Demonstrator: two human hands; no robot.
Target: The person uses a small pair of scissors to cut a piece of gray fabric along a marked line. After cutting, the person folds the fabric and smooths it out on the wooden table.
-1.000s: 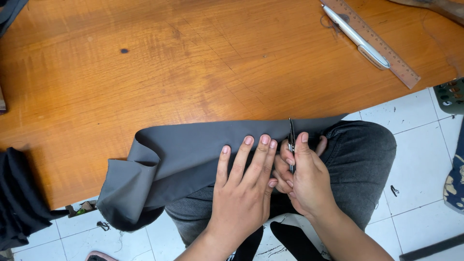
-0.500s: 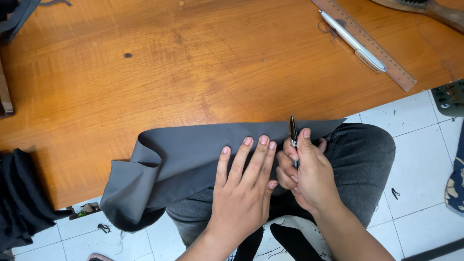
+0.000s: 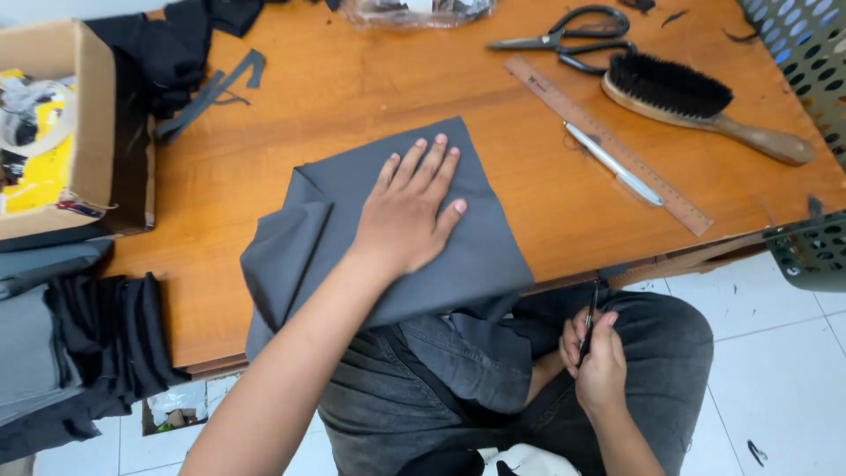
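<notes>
Grey cloth: spread on the wooden tabletop, its near edge hanging over your lap, one corner folded back at the left.

Left hand: yours, flat and wide open, fingers fanned, pressing the cloth so it lies smooth and does not slide; it grips nothing.

Right hand: yours, down at your knee beside the table edge, curled closed around a thin dark tool, point up, kept clear of the cloth.

Ruler, pen, brush, scissors: laid together at the far right, within reach.

Cardboard box: far left, beside dark fabric scraps.
</notes>
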